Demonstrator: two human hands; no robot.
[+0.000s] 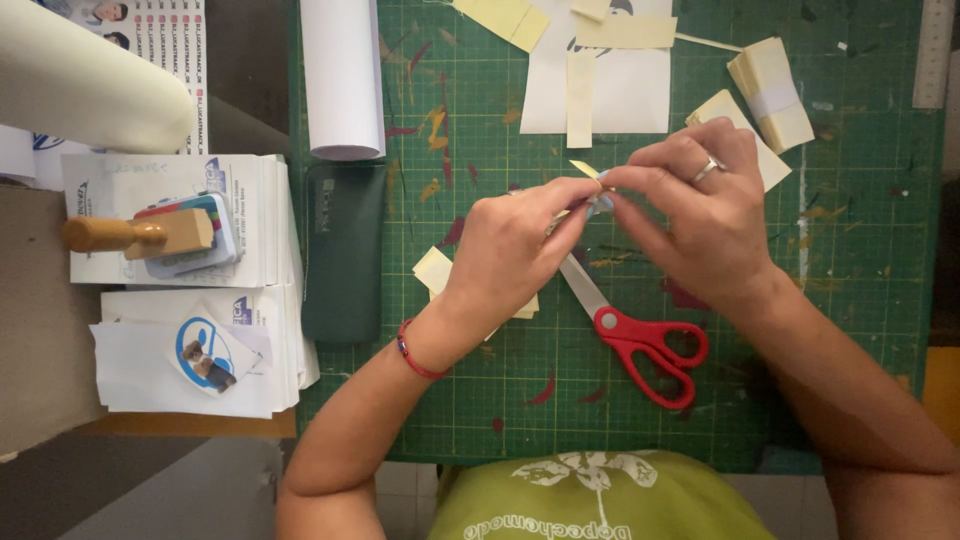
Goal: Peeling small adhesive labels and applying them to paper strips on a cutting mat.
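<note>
Head view: the left hand (pixel 515 245) and right hand (pixel 700 205) meet above the green mat (pixel 860 300), both pinching 1 tiny yellow paper strip (pixel 585 172) between fingertips. It could slip or tear if they tug too hard. Both wrists bend inward. Red scissors (pixel 640 340) lie just below, more yellow paper pieces (pixel 770 90) farther up.

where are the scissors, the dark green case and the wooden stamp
scissors (pixel 648 345): head view, on the red handle
green case (pixel 343 255): head view, middle of its top face
wooden stamp (pixel 105 234): head view, on its round handle
</note>
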